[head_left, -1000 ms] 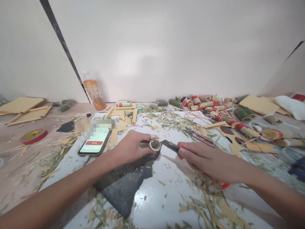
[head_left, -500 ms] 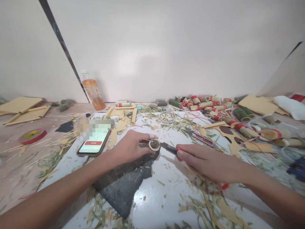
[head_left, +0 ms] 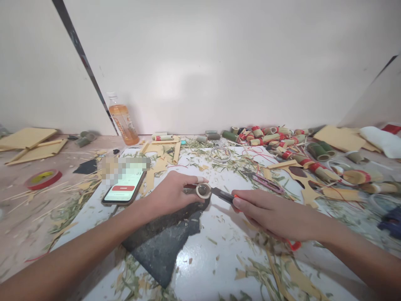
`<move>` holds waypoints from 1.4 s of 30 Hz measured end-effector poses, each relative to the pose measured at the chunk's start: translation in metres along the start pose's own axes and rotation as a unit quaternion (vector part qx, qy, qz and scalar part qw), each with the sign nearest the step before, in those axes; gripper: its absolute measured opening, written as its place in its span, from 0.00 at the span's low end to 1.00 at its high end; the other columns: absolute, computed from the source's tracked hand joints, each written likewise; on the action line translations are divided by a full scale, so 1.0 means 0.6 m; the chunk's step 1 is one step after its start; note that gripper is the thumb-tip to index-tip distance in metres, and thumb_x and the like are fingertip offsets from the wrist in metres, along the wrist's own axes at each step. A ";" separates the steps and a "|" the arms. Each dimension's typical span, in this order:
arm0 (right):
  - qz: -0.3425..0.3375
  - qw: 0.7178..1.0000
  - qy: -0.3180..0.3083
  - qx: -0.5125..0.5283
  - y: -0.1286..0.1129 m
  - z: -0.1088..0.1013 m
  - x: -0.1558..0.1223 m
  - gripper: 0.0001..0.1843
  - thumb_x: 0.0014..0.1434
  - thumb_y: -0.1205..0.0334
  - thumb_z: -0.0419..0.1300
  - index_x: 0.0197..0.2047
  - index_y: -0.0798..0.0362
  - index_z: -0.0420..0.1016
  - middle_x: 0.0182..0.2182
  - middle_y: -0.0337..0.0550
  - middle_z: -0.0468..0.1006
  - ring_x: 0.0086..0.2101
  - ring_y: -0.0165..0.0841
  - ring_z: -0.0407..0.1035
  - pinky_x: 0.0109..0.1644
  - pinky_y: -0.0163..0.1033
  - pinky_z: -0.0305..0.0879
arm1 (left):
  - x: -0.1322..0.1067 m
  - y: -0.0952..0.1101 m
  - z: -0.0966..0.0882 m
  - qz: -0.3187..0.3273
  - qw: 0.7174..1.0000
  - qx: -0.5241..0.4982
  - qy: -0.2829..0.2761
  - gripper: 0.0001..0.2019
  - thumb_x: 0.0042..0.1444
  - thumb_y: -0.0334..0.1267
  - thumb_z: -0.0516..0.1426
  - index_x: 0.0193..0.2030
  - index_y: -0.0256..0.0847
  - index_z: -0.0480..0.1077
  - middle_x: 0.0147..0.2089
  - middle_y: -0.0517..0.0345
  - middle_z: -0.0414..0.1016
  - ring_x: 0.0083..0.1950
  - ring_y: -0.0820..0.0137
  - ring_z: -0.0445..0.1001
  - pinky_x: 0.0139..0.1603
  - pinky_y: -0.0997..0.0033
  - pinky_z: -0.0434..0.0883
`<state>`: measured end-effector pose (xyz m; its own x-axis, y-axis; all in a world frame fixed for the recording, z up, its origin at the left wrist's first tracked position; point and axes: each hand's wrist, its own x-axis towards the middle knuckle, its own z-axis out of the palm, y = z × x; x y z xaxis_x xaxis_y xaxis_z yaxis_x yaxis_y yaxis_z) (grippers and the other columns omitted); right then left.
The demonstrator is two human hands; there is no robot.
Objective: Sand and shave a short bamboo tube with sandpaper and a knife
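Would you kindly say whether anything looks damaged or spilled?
Yes: the flat black sheet near the left hand has a jagged, broken-looking edge, and thin green shavings lie strewn across the flat white surface.

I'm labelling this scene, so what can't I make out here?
In the head view:
Knife: grip mostly covered by the right hand.
Bamboo tube: far end behind the left hand.
Phone: upper screen pixelated.
Dark blue object: cut off by the right edge.
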<state>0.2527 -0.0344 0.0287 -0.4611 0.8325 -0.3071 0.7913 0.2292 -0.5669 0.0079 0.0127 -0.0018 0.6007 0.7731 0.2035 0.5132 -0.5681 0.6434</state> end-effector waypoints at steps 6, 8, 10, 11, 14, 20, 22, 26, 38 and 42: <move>0.006 1.000 -0.002 0.000 -0.006 0.000 0.003 0.22 0.68 0.47 0.39 0.29 0.50 0.61 0.26 0.37 0.66 0.29 0.33 0.64 0.34 0.38 0.61 | 0.001 0.000 0.000 -0.005 1.000 0.008 0.000 0.11 0.53 0.35 0.61 0.44 0.46 0.78 0.41 0.64 0.81 0.39 0.71 0.76 0.40 0.76 0.67; 0.016 1.000 -0.005 0.003 -0.007 -0.001 0.003 0.23 0.68 0.46 0.39 0.30 0.50 0.61 0.27 0.38 0.67 0.29 0.33 0.65 0.34 0.38 0.61 | 0.002 -0.001 0.001 -0.001 1.000 0.007 -0.001 0.11 0.54 0.36 0.61 0.44 0.46 0.78 0.40 0.64 0.81 0.38 0.71 0.76 0.40 0.77 0.67; 0.025 1.000 -0.010 0.003 -0.007 -0.002 0.002 0.23 0.67 0.45 0.39 0.31 0.50 0.62 0.28 0.38 0.68 0.30 0.34 0.66 0.35 0.38 0.62 | 0.002 -0.001 0.001 0.000 1.000 0.001 -0.003 0.11 0.54 0.36 0.61 0.44 0.46 0.78 0.40 0.64 0.81 0.38 0.71 0.76 0.40 0.77 0.67; 0.026 1.000 -0.011 0.000 -0.007 -0.001 0.002 0.23 0.67 0.45 0.38 0.32 0.50 0.63 0.29 0.39 0.69 0.31 0.34 0.67 0.36 0.38 0.62 | 0.002 -0.001 0.001 -0.001 1.000 -0.002 -0.005 0.11 0.54 0.36 0.61 0.44 0.45 0.78 0.40 0.64 0.81 0.38 0.71 0.76 0.39 0.77 0.67; 0.017 1.000 -0.004 -0.019 -0.003 0.001 0.002 0.24 0.68 0.44 0.37 0.35 0.50 0.65 0.32 0.41 0.72 0.33 0.36 0.68 0.38 0.40 0.63 | 0.001 0.001 0.001 -0.005 1.000 -0.008 -0.004 0.11 0.53 0.35 0.61 0.44 0.45 0.78 0.40 0.64 0.81 0.38 0.71 0.76 0.39 0.77 0.66; 0.008 0.999 0.011 -0.039 0.002 0.011 0.004 0.25 0.68 0.44 0.36 0.37 0.49 0.66 0.35 0.43 0.74 0.35 0.37 0.69 0.39 0.41 0.63 | 0.000 0.006 0.001 -0.015 1.000 -0.013 0.003 0.08 0.52 0.34 0.61 0.39 0.44 0.79 0.37 0.65 0.81 0.35 0.73 0.74 0.37 0.78 0.65; 0.008 0.999 0.012 -0.041 0.003 0.012 0.004 0.25 0.68 0.44 0.36 0.36 0.50 0.66 0.34 0.44 0.75 0.35 0.37 0.70 0.39 0.41 0.63 | 0.001 0.004 0.002 -0.020 1.000 -0.017 0.004 0.08 0.52 0.35 0.61 0.39 0.44 0.79 0.36 0.65 0.81 0.34 0.73 0.74 0.37 0.78 0.65; 0.012 0.999 0.007 -0.036 0.003 0.011 0.004 0.24 0.68 0.45 0.36 0.38 0.50 0.66 0.36 0.45 0.75 0.36 0.38 0.70 0.38 0.41 0.63 | 0.000 0.000 0.005 -0.020 0.999 -0.027 0.005 0.09 0.52 0.35 0.61 0.40 0.45 0.79 0.34 0.66 0.80 0.33 0.74 0.74 0.36 0.78 0.65; 0.032 0.999 0.001 -0.004 -0.004 0.015 0.010 0.22 0.67 0.45 0.40 0.32 0.49 0.63 0.29 0.40 0.72 0.29 0.34 0.69 0.34 0.38 0.63 | -0.001 0.000 0.009 -0.031 0.999 -0.038 0.022 0.10 0.51 0.35 0.62 0.41 0.45 0.79 0.36 0.64 0.81 0.36 0.71 0.75 0.37 0.76 0.66; 0.042 0.999 -0.002 -0.006 -0.004 0.015 0.009 0.22 0.67 0.45 0.39 0.33 0.49 0.63 0.30 0.40 0.73 0.30 0.35 0.69 0.35 0.39 0.63 | -0.002 -0.003 0.011 -0.032 0.998 -0.036 0.029 0.09 0.50 0.36 0.63 0.40 0.46 0.80 0.38 0.63 0.81 0.37 0.70 0.75 0.39 0.75 0.67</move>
<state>0.2443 -0.0348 0.0216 -0.3949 0.8472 -0.3553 0.8319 0.1656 -0.5296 0.0102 0.0108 -0.0082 0.5299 0.8238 0.2013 0.5031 -0.4964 0.7074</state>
